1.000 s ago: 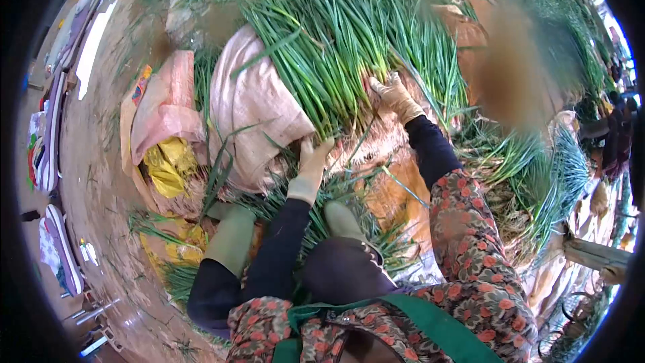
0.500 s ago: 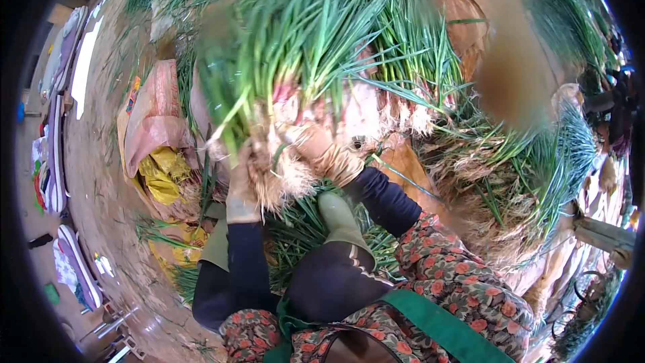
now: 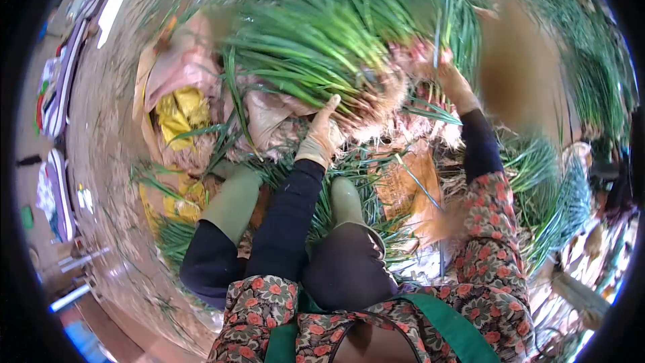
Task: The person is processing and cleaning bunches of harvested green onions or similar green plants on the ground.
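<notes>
A large bunch of spring onions point(image 3: 322, 40) lies tilted across the heap in front of me, green tops to the upper left, pale roots toward the lower right. My gloved left hand point(image 3: 321, 140) grips its near side by the stems, thumb up and the other fingers partly hidden under it. At the bunch's far right end, my gloved right hand point(image 3: 457, 86) is closed on the pinkish lower stems, its fingertips blurred. Pale roots hang between both hands.
Left of the heap is a pink sack point(image 3: 188, 60) with a yellow bag point(image 3: 181, 117). My green boots point(image 3: 234, 202) stand among loose leaves. More spring onions point(image 3: 547, 181) lie at right, beside a wooden post point(image 3: 581, 299). A brown blur covers part of the upper right.
The bunch has turned, its roots swinging from near my knees to the right. My right hand has moved up and right to its far end; my left hand has moved right and up.
</notes>
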### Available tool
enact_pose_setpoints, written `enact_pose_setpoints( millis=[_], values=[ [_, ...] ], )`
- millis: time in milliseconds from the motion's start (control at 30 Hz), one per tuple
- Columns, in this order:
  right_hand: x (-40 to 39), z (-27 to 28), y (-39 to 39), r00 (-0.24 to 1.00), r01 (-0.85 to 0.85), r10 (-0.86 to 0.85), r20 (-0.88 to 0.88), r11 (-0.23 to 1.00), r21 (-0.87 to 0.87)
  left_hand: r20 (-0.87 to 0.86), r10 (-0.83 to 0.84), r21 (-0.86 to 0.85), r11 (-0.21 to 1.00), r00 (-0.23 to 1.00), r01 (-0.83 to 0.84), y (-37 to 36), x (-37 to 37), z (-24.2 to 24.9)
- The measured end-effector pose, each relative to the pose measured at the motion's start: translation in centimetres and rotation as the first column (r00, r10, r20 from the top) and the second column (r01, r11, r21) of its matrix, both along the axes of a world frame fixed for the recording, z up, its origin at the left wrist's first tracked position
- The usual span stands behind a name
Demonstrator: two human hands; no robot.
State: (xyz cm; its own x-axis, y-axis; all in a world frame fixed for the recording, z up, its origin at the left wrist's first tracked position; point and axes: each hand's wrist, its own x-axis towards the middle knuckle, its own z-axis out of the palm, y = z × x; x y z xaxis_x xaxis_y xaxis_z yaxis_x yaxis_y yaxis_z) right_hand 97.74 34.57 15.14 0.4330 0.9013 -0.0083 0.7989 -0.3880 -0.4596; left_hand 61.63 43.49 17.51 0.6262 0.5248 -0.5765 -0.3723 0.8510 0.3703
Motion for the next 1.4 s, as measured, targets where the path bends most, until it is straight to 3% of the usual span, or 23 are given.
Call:
enact_pose_setpoints(
  millis=[67,200,300,400,467,533,600,667,767,800,900,933,967,1000,1067,1100,1167,1200,1233,1267,1300,1333,1400],
  values=[
    [0.2,-1.2,-3.4,0.998,0.031,-0.026,0.064,0.996,-0.083,-0.102,-0.014,-0.18,0.984,0.995,-0.004,-0.9,-2.7,-2.0],
    [-5.0,2.7,-7.8,0.893,0.076,-0.015,0.45,0.99,-0.118,-0.272,0.038,0.162,0.987,0.962,0.007,-4.9,-10.2,0.5],
    [-13.5,6.3,-8.2,0.988,-0.071,0.073,0.139,0.997,-0.022,-0.302,0.32,0.21,0.941,0.898,-0.265,-5.5,-17.2,-2.2],
    [-22.2,10.0,-7.7,0.818,-0.451,0.196,-0.54,0.802,-0.391,-0.593,0.582,0.377,0.811,0.556,-0.447,-3.5,-22.7,-6.5],
    [-25.7,6.8,-9.2,0.732,-0.643,0.462,-0.5,0.712,-0.283,-0.628,0.624,0.552,0.778,0.466,-0.299,0.6,-26.7,-14.6],
    [-28.7,5.9,-8.9,0.794,-0.607,0.538,-0.283,0.725,-0.325,-0.662,0.641,0.676,0.735,0.389,-0.061,3.4,-24.1,-10.1],
    [-30.2,5.3,-8.3,0.791,-0.599,0.513,-0.333,0.761,-0.249,-0.742,0.663,0.64,0.655,0.1,0.401,6.6,-23.6,-7.5],
    [-31.3,6.9,-7.1,0.78,-0.609,0.486,-0.395,0.736,-0.296,-0.792,0.609,0.502,0.68,-0.03,0.534,9.0,-23.6,-6.9],
    [-31.9,5.3,-6.4,0.781,-0.606,0.493,-0.382,0.745,-0.277,-0.908,0.419,0.35,0.733,0.018,0.583,11.0,-25.1,-7.8],
    [-31.5,4.6,-6.7,0.789,-0.597,0.5,-0.357,0.761,-0.255,-0.842,0.538,0.434,0.626,0.043,0.648,10.7,-26.3,-8.8],
    [-32.7,4.8,-4.6,0.754,-0.626,0.495,-0.432,0.741,-0.243,-0.751,0.656,0.571,0.591,0.072,0.569,9.5,-27.0,-8.7],
    [-33.7,5.7,-3.0,0.737,-0.622,0.436,-0.517,0.737,-0.264,-0.765,0.611,0.634,0.656,0.205,0.411,9.7,-28.2,-10.4],
    [-34.7,3.1,-2.9,0.708,-0.627,0.489,-0.509,0.767,-0.134,-0.601,0.756,0.797,0.542,0.259,0.267,9.1,-28.1,-11.2],
    [-36.1,2.5,-1.9,0.684,-0.638,0.574,-0.45,0.77,0.013,-0.524,0.833,0.835,0.461,0.176,0.3,7.9,-27.2,-8.9],
    [-38.3,2.0,0.2,0.648,-0.579,0.572,-0.504,0.799,0.163,-0.421,0.829,0.87,0.484,0.368,-0.093,4.6,-24.6,-3.8],
    [-38.7,1.9,0.6,0.654,-0.527,0.535,-0.536,0.83,0.185,-0.318,0.611,0.757,0.623,0.725,-0.194,2.7,-24.5,-2.0],
    [-40.1,3.6,1.4,0.559,-0.408,0.593,-0.579,0.805,0.431,-0.615,0.492,0.768,0.553,0.617,0.324,-3.4,-18.5,5.4],
    [-39.6,4.3,1.0,0.66,-0.483,0.22,-0.718,0.856,-0.182,-0.519,0.293,0.638,0.757,0.803,0.137,-5.1,-17.2,4.5],
    [-39.6,-1.0,1.0,0.477,-0.454,0.664,-0.576,0.747,0.486,-0.444,0.32,0.859,0.416,0.837,0.297,-6.1,-17.1,1.9],
    [-38.7,4.2,0.8,0.333,-0.354,0.637,-0.695,0.768,0.534,-0.274,0.063,0.732,0.661,0.96,0.165,-6.3,-17.0,3.4],
    [-38.3,6.5,-1.2,0.083,-0.182,0.018,-0.996,0.983,0.003,-0.282,-0.131,0.534,0.802,0.951,0.269,-5.3,-18.4,5.8],
    [-36.3,4.8,-3.3,0.47,-0.152,0.039,-0.882,0.988,-0.037,-0.302,-0.166,0.471,0.831,0.939,0.298,-3.7,-20.2,4.2],
    [-32.3,1.6,-8.3,0.384,0.023,-0.147,-0.911,0.988,-0.15,-0.406,0.276,0.538,0.843,0.871,-0.017,0.2,-24.8,-0.9]
  ],
)
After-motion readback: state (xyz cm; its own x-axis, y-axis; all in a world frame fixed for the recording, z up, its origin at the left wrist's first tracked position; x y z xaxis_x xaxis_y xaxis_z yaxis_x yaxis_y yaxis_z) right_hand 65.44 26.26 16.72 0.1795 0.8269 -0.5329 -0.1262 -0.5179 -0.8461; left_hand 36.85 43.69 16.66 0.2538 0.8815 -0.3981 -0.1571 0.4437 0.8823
